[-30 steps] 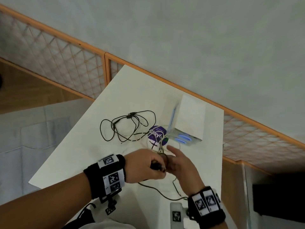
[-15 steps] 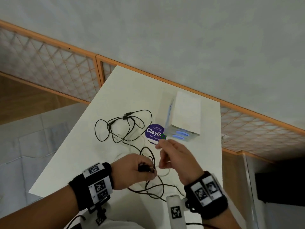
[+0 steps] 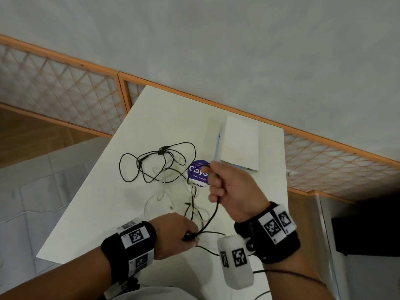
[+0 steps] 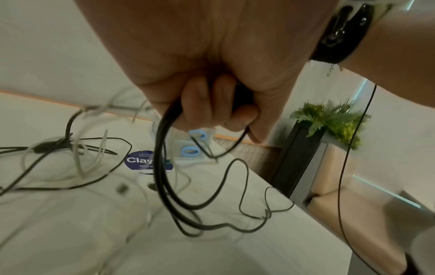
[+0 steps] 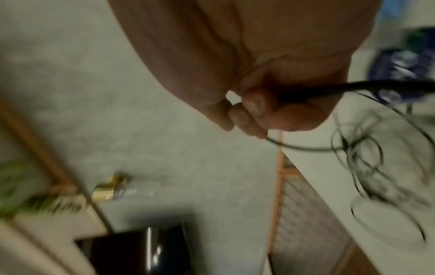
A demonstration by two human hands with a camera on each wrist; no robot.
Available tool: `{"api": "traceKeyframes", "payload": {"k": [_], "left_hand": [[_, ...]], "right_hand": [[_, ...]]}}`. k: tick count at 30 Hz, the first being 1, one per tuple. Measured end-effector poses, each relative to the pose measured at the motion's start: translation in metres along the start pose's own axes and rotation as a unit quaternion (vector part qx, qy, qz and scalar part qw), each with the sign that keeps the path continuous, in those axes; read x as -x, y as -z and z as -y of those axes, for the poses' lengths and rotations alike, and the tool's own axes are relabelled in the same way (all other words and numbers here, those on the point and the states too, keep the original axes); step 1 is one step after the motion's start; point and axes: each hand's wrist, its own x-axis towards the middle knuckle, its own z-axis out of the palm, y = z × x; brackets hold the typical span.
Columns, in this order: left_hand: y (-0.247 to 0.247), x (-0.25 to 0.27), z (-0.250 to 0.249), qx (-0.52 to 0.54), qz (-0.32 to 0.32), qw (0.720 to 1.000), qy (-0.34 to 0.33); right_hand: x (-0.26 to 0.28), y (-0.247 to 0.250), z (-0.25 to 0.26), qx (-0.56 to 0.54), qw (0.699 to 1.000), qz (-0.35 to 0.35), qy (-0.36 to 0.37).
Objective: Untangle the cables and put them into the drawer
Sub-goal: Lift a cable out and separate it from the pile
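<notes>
The untangling looks barely begun, and nothing has gone into a drawer so far as these pictures show. The person's left hand, at the near edge of the white table, has its fingers curled round a thick black cable; the left wrist view shows that cable doubled into loops hanging from the closed fist. The right hand, raised a little farther away and to the right, is also curled round the same black cable, which runs taut down from it to the left hand. The rest of the cables, thin black ones and pale ones, lie in a loose knot on the table to the far left of the hands, with some strands trailing toward the left hand, so the held cable appears not yet free of them. A round purple sticker sits just beyond the right hand, and the small white drawer unit stands at the far right of the table; its blue-handled fronts, seen in the left wrist view, look closed. By this reading, freeing the black cable, separating the others, opening a drawer and stowing everything all remain to be done.
</notes>
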Motion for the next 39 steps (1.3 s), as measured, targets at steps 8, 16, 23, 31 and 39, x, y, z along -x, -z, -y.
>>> {"api": "traceKeyframes", "payload": {"k": [8, 16, 23, 31, 39], "left_hand": [[0.008, 0.009, 0.010, 0.145, -0.124, 0.981, 0.032], [0.012, 0.000, 0.019, 0.247, -0.180, 0.951, 0.041], [0.048, -0.018, 0.020, 0.746, -0.094, 0.645, 0.137], [0.079, -0.036, 0.020, 0.695, -0.196, 0.679, 0.134], [0.087, -0.035, 0.001, 0.596, -0.257, 0.750, 0.127]], "right_hand": [[0.004, 0.007, -0.020, 0.396, 0.870, -0.108, 0.273], [0.006, 0.007, 0.012, 0.425, 0.812, -0.174, 0.361], [0.006, -0.006, -0.026, 0.548, 0.759, -0.077, 0.342], [0.030, 0.038, -0.108, 0.618, 0.748, -0.003, 0.240], [0.028, 0.078, -0.140, 0.578, 0.797, -0.053, 0.166]]}}
